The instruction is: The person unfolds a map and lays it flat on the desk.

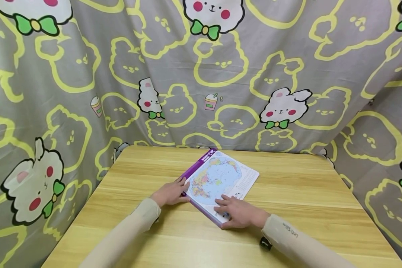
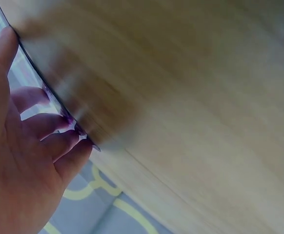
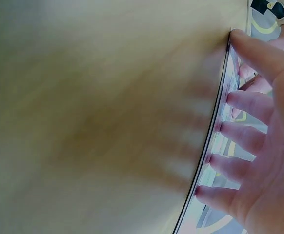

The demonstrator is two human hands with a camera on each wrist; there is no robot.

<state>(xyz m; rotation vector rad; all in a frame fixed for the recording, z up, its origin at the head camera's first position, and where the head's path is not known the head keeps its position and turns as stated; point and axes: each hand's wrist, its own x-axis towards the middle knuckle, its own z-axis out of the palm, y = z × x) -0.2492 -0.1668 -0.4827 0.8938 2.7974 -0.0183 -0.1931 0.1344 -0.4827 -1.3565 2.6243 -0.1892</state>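
On the wooden table lies a flat, book-like world map item [image 1: 217,178] with a purple strip along its left side and a thin purplish front edge. It sits at an angle. My left hand [image 1: 170,192] touches its left corner, fingers on the purple strip and thumb by the front edge. My right hand [image 1: 240,212] rests spread over the near right part, fingertips on the printed face and thumb at the near corner. In the left wrist view, the left fingers [image 2: 73,163] meet the item's edge. The right fingers [image 3: 247,136] touch its surface in the right wrist view.
The light wooden table [image 1: 298,208] spreads around the map item on all sides. A grey curtain [image 1: 174,74] with yellow outlines and white rabbit figures hangs behind the table and at both sides. A small black object [image 1: 265,243] is at the right wrist.
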